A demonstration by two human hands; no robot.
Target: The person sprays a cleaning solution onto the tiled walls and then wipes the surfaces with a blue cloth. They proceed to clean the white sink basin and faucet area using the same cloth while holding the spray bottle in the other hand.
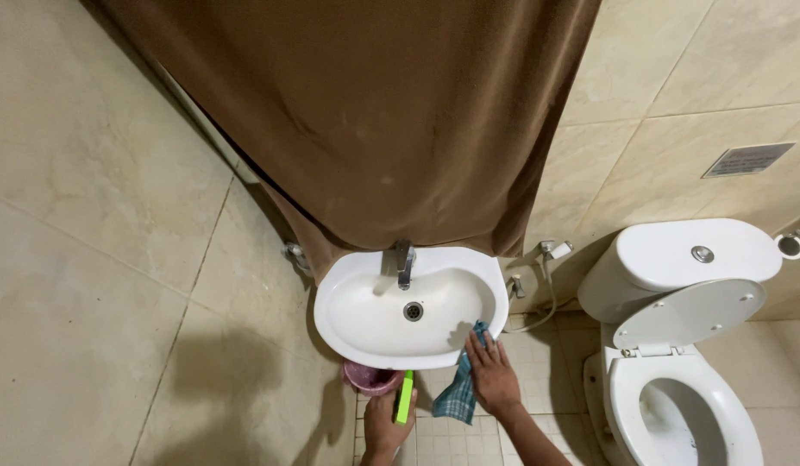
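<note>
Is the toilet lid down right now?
No, the toilet lid is raised against the tank, leaving the bowl open.

free: sink [365, 332] basin centre, floor lower left | blocked: curtain [374, 121] top centre, tap [404, 261], toilet [676, 345] right

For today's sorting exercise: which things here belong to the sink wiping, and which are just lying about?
In use: right hand; blue checked cloth on the sink rim; left hand holding a green tool.

Lying about: toilet; pink bucket; brown curtain; spray hose.
</note>
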